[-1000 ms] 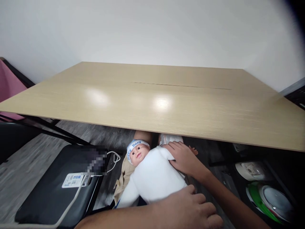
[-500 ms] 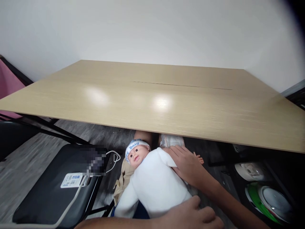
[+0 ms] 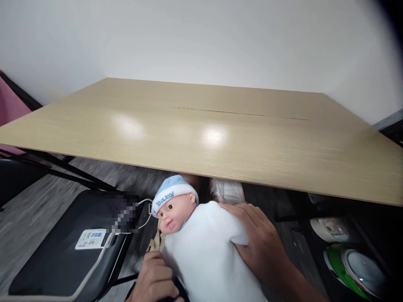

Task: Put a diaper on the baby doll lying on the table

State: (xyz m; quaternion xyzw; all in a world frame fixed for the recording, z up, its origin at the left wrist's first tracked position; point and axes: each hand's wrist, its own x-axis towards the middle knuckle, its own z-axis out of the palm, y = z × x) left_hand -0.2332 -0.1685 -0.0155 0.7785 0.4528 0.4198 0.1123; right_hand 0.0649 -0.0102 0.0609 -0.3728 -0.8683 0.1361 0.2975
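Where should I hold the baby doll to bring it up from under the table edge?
Hold the baby doll by its white-wrapped torso, one hand on each flank. The right hand already lies on one side and the left hand is low on the other; the head leans free.

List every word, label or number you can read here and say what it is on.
"Baby" in blue letters on the white band of the doll's cap; any letters before it are turned out of sight.
White sticker on the black chair: print too small to read.
Patch above the sticker: blurred, unreadable.
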